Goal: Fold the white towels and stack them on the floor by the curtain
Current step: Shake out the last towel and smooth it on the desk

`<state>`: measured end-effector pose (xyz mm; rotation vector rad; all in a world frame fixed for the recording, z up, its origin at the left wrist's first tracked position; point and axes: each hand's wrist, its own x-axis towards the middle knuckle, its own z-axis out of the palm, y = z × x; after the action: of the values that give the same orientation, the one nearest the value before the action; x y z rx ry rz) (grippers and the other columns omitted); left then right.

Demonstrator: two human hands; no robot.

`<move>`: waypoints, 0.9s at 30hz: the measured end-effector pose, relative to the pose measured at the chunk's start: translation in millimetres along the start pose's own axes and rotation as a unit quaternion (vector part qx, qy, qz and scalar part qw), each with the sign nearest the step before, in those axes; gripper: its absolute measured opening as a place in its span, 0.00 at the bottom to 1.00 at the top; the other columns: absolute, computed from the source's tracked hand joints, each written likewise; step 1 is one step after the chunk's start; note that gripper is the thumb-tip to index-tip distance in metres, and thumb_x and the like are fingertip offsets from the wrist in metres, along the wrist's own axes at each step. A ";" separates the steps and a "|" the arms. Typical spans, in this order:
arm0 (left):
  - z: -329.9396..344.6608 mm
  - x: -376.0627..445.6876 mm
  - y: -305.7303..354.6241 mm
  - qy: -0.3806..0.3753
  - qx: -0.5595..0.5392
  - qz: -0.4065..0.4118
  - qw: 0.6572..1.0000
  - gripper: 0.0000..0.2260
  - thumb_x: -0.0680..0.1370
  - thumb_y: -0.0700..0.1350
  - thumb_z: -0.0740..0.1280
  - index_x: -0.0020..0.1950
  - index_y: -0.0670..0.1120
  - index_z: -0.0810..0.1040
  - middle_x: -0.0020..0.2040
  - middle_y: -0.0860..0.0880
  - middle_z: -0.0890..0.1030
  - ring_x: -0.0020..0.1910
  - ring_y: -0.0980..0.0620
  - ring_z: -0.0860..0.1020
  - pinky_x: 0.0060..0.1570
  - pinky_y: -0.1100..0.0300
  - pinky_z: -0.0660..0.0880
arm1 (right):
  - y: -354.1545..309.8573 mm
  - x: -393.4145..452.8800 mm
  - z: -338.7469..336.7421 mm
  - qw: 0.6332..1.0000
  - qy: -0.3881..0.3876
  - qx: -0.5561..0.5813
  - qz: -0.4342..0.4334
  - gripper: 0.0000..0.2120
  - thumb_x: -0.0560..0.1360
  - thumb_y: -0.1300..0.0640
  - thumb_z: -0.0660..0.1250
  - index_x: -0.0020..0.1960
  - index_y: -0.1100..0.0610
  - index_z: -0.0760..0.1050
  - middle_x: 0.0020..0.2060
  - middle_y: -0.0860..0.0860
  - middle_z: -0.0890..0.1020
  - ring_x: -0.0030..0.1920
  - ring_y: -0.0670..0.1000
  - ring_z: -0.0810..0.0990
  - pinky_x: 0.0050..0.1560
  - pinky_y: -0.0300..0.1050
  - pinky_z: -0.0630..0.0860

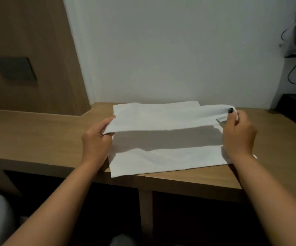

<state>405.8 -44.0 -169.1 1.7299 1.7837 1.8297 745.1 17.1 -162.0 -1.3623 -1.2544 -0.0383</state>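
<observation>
Lay spread on the wooden tabletop point(37, 137), the white towel point(161, 157), near edge just over the front lip. Pinched at its raised left edge by the left hand point(95, 139), fingers curled round the cloth. Pinched at the opposite corner by the right hand point(237, 132), thumb and fingers closed on the fabric. Hung lifted between both, the upper fold, shadowing the layer beneath. Behind, a pale wall point(161, 50).

A wooden desk point(37, 137) butts against the wall. A white towel point(161, 157) lies on it, its near edge reaching the desk's front edge, possibly overhanging slightly.
</observation>
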 end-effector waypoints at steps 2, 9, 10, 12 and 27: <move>-13.0 -14.7 -1.8 -0.081 -0.016 -0.006 0.997 0.20 0.72 0.29 0.69 0.53 0.53 0.84 0.51 0.59 0.83 0.50 0.62 0.80 0.50 0.74 0.75 | 9.2 -1.1 -12.3 0.997 -0.002 0.057 0.052 0.10 0.83 0.54 0.57 0.48 0.56 0.73 0.37 0.53 0.77 0.35 0.51 0.76 0.36 0.42 0.73; -38.9 -52.6 11.7 -0.269 -0.051 -0.043 0.961 0.12 0.76 0.36 0.70 0.52 0.53 0.84 0.52 0.60 0.83 0.55 0.64 0.80 0.53 0.71 0.75 | 10.0 -22.2 -35.5 0.977 -0.105 -0.169 0.070 0.14 0.78 0.60 0.62 0.63 0.55 0.71 0.58 0.54 0.75 0.58 0.57 0.73 0.55 0.55 0.72; -38.4 -59.6 16.6 -0.264 -0.060 -0.042 0.962 0.13 0.76 0.36 0.70 0.51 0.53 0.84 0.51 0.62 0.83 0.54 0.65 0.80 0.53 0.71 0.75 | 2.1 -31.1 -36.0 0.980 -0.095 -0.172 -0.013 0.15 0.76 0.63 0.63 0.62 0.56 0.72 0.59 0.56 0.75 0.59 0.58 0.72 0.59 0.55 0.70; -35.4 -74.5 24.7 -0.251 -0.074 -0.034 0.965 0.13 0.76 0.35 0.70 0.50 0.54 0.83 0.51 0.62 0.83 0.54 0.64 0.80 0.55 0.69 0.75 | -23.0 -56.5 -34.0 0.974 -0.135 -0.072 -0.165 0.15 0.73 0.67 0.66 0.59 0.60 0.75 0.57 0.57 0.77 0.59 0.60 0.74 0.62 0.48 0.66; -12.4 -156.9 58.5 -0.131 -0.263 -0.416 0.861 0.07 0.79 0.45 0.67 0.44 0.42 0.78 0.39 0.45 0.79 0.32 0.53 0.75 0.31 0.62 0.68 | -113.8 -160.8 3.5 0.903 -0.300 -0.020 -0.307 0.08 0.78 0.58 0.65 0.54 0.56 0.81 0.51 0.52 0.83 0.54 0.56 0.78 0.52 0.53 0.73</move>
<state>491.3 -178.2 -222.7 0.7575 1.3840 1.4002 601.7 -114.6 -192.4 -0.9838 -2.1850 -0.0876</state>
